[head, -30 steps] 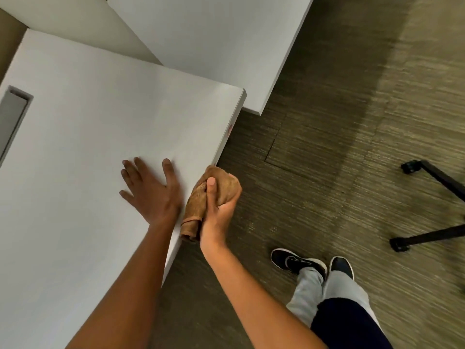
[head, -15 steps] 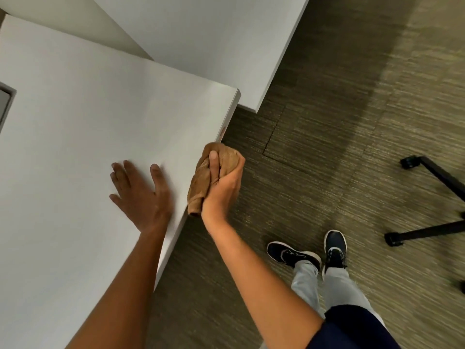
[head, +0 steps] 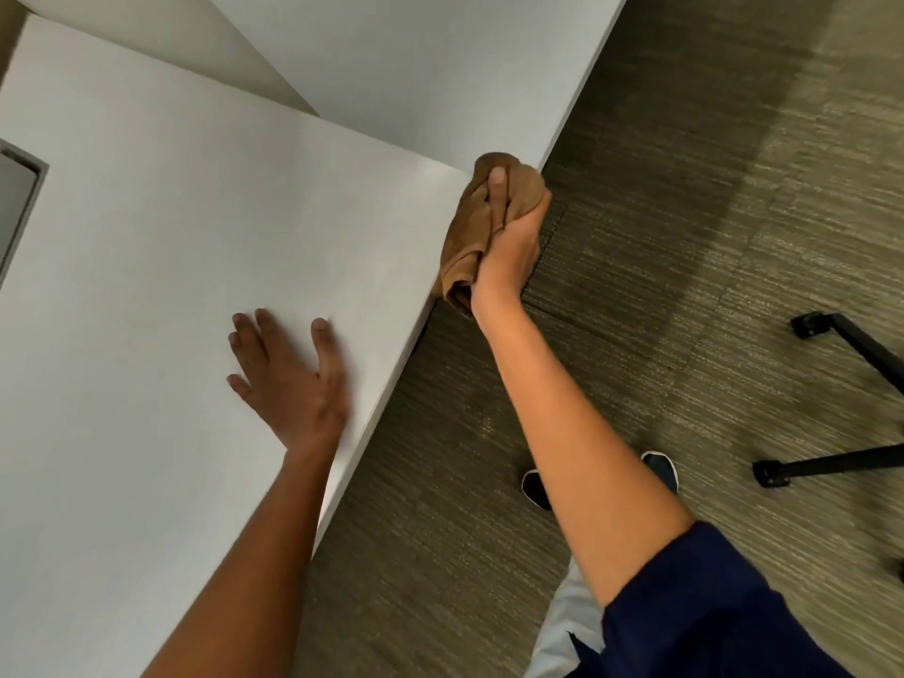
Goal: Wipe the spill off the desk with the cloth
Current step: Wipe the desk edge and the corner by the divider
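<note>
A bunched brown cloth point(head: 469, 237) is pressed against the right side edge of the white desk point(head: 171, 237), at its far right corner. My right hand point(head: 508, 242) is shut on the cloth, thumb stretched along it. My left hand point(head: 288, 374) lies flat on the desk top near the right edge, fingers spread, holding nothing. No spill shows on the desk top; the edge under the cloth is hidden.
A second white desk point(head: 440, 66) stands behind, touching the far corner. A grey cable slot point(head: 19, 203) sits at the desk's left. Black chair-base legs with castors point(head: 831, 393) stand on the carpet at right. My shoes point(head: 660, 467) are below.
My right hand has slid the cloth along the desk's side edge, away from me, up to the far corner. My left hand has stayed flat on the desk.
</note>
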Tool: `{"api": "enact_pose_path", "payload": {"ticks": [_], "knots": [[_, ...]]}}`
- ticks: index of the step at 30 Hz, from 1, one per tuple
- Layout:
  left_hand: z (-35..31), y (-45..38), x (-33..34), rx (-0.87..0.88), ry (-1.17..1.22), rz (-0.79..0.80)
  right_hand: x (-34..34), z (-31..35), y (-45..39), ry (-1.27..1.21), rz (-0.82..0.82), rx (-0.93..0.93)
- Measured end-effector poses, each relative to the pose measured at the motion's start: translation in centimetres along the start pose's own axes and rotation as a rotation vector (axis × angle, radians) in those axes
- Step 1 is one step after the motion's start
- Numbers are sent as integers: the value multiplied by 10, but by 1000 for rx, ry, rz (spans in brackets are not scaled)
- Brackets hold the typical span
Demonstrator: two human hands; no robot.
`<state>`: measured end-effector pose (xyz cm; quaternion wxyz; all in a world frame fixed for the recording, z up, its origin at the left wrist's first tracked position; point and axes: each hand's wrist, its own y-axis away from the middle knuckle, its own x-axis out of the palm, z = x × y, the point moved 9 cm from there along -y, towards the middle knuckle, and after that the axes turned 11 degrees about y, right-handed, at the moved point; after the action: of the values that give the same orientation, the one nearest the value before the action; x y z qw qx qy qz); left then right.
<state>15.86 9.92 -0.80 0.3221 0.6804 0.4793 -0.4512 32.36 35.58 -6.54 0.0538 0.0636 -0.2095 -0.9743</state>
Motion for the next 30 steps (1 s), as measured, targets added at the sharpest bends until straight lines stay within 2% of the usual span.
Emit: {"api": "enact_pose_path", "payload": {"ticks": [3,5,9,13,16,24,30], "knots": [[-1,-1,1,0,-2,-2,3,-7,4,-202,17,115],[2,-1,1,-4,-9,1,3,-8,9,-238,28,116],[3,-1,3,-6,-1,4,-7,-6,37,-110,54,5],[5,-2,4,-10,-6,1,-4,-22,85,74,154,-68],[5,-2,3,-17,-3,-6,0,-41,121,39,233,-21],[4,-2,3,-17,-6,-8,6,-73,186,52,322,84],[3,-1,1,-19,5,-12,5,-74,183,144,330,67]]}}
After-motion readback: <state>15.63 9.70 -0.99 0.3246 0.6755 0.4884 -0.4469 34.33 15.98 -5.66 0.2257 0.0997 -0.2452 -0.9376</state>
